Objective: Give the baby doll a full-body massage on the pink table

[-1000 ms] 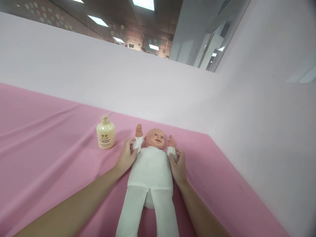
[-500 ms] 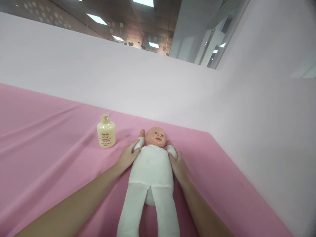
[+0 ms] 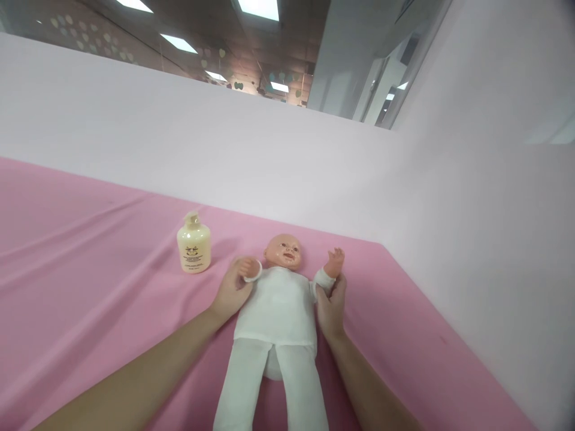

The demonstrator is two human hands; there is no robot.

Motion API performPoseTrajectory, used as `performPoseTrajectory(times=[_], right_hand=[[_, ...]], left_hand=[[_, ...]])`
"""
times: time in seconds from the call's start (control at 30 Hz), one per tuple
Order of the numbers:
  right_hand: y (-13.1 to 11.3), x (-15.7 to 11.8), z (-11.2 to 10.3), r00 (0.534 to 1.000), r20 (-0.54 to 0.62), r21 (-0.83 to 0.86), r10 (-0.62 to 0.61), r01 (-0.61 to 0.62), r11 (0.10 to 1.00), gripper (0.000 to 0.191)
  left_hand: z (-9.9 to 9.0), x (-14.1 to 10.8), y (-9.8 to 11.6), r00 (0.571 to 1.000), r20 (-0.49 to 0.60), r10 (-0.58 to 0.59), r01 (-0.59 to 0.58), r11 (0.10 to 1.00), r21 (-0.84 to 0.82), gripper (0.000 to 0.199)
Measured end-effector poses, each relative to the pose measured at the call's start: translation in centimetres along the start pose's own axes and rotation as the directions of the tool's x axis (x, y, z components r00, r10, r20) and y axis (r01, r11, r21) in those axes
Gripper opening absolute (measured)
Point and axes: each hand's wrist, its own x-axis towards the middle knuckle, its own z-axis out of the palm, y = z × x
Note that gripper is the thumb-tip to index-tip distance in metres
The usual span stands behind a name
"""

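Your fingers (image 3: pixel 342 282) are curled partway in, with both hands on the doll (image 3: pixel 276 308). Your left hand (image 3: pixel 229 293) has hold of one of its arms, its fingertips partly hidden behind the doll's small hand; your right hand (image 3: pixel 331 306) grips the other arm at the sleeve (image 3: pixel 322 278), thumb in front.

A pump bottle (image 3: pixel 194 248) stands upright on the pink cloth (image 3: pixel 90 257), near your left hand and off to its left. Beyond the doll's head (image 3: pixel 283 250), a pale wall (image 3: pixel 157 137) closes off the far edge, and another stretch of wall rises on your right. Over the far wall you see glass (image 3: pixel 350 66) and bright ceiling lights (image 3: pixel 259 8).

The doll lies on its back between your forearms, head away from you, legs spread toward you. Both arms are out at the sides, and it wears a white top and trousers.

Its head is round, smooth and shiny. The clothing looks soft, the cloth runs in long creases, and the cream bottle is glossy with rounded shoulders and dark print.
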Motion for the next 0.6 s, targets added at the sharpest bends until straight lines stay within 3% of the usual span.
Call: performPoseTrajectory(times=[0.13, 0.33, 0.43, 0.6], right_hand=[[0.1, -0.4, -0.1, 0.994, 0.074, 0.02, -0.079, 0.077, 0.997, 0.048], [0.2, -0.5, 0.1, 0.97, 0.218, 0.021, -0.107, 0.105, 0.994, 0.042], [0.2, -0.4, 0.3, 0.982, 0.169, -0.016, -0.087, 0.091, 0.996, 0.05], [0.1, -0.1, 0.4, 0.989, 0.149, -0.135, -0.001, 0.021, 0.991, 0.067]], left_hand=[[0.0, -0.2, 0.1, 0.957, 0.228, 0.181, -0.209, 0.973, 0.101, 0.05], [-0.1, -0.3, -0.5, 0.94, 0.245, 0.239, -0.278, 0.951, 0.139, 0.056], [-0.1, -0.2, -0.8, 0.952, 0.232, 0.201, -0.24, 0.958, 0.154, 0.058], [0.0, 0.2, -1.1, 0.986, 0.167, 0.018, -0.053, 0.977, 0.204, 0.059]])
